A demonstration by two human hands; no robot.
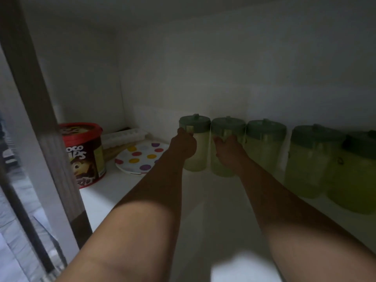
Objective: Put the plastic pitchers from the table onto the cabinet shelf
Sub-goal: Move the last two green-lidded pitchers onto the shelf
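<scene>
Left hand (184, 146) and right hand (227, 150) each clamped on a green-lidded pitcher (198, 155), extending the row along the shelf (114, 200) wall.

2 arms outstretched, left hand (184, 145), right hand (228, 151) gripping

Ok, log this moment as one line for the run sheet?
left hand: gripping leftmost pitcher | right hand: gripping second pitcher | both pitchers upright on cabinet shelf | three more pitchers lined up rightward
</scene>
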